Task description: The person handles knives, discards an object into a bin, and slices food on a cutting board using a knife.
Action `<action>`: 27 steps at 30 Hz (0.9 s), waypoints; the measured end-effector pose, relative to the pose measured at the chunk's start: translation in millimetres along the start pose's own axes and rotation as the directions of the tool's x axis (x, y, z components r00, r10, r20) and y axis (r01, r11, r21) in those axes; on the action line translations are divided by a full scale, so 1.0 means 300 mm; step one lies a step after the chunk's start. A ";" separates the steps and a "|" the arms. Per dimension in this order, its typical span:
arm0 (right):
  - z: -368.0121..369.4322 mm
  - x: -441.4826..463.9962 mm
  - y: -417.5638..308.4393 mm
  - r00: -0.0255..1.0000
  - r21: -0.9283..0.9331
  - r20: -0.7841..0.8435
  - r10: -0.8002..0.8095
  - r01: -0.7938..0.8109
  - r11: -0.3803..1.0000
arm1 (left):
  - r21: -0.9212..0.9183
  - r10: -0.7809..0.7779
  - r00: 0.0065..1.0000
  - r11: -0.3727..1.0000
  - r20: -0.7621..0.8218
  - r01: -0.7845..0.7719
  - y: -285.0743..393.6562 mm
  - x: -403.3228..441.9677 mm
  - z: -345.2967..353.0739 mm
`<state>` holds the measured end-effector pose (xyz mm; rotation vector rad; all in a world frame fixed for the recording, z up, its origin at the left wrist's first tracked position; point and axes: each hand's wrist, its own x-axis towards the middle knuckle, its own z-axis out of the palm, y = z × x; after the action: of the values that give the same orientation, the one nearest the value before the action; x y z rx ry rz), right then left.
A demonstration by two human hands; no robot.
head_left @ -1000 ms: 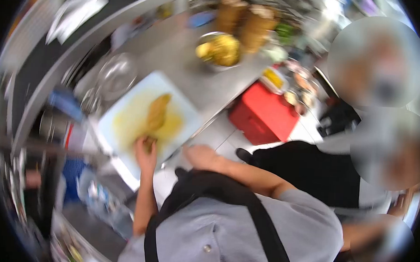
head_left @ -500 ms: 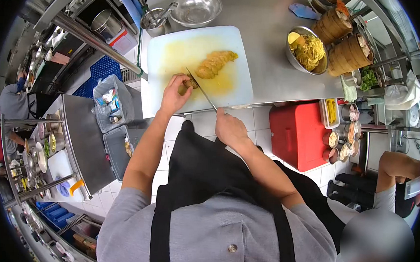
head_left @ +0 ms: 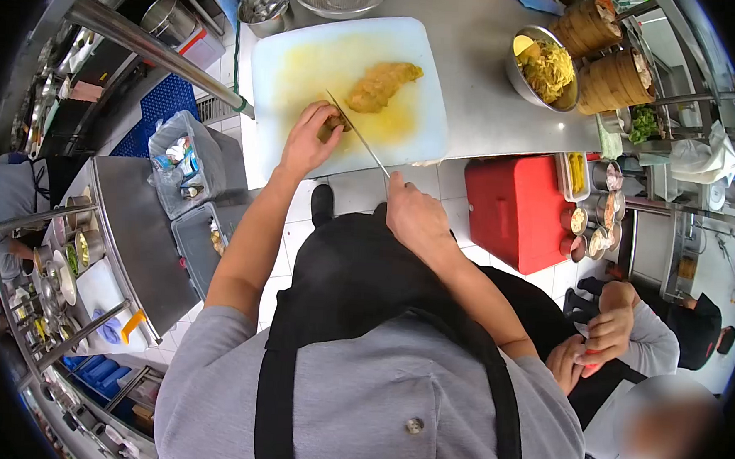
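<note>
Wrappers (head_left: 184, 167) in grey bin (head_left: 165, 147): any print too small to read
Red box (head_left: 514, 212): no legible lettering
Cutting board (head_left: 297, 64): no readable mark
Knife (head_left: 361, 138): no readable brand

Red box (head_left: 518, 214), bamboo steamers (head_left: 606, 82), blue floor mat (head_left: 168, 105)

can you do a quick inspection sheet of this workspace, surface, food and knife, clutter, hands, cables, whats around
surface: steel counter under a white cutting board with yellow stains
job's things: yellowish food on the board; knife beside a small brown piece
clutter: metal bowl of yellow shreds, bamboo steamers
grippers: left hand holds the brown piece, near the blade; right hand grips the knife
cables: nothing seen
surroundings: red box, grey bin, co-worker's hands close by
</note>
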<state>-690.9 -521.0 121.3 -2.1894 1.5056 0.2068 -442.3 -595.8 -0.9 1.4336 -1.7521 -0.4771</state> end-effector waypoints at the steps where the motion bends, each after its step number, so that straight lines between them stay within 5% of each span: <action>1: -0.006 -0.002 -0.005 1.000 -0.011 0.005 -0.004 0.004 1.000 | -0.007 -0.001 1.000 1.000 -0.008 0.001 0.002 -0.001 0.000; 17: 0.040 0.290 -0.063 0.999 0.090 -0.044 -0.005 0.009 0.996 | -0.027 0.029 1.000 0.999 -0.008 -0.030 0.004 0.003 -0.009; 27: 0.091 0.032 0.039 0.998 0.094 0.038 0.045 -0.049 0.994 | -0.039 0.013 1.000 0.999 0.006 -0.013 0.002 0.014 -0.007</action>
<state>-694.2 -519.9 90.2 -2.0673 1.5171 0.1849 -441.1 -599.1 2.1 1.3947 -1.7466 -0.5064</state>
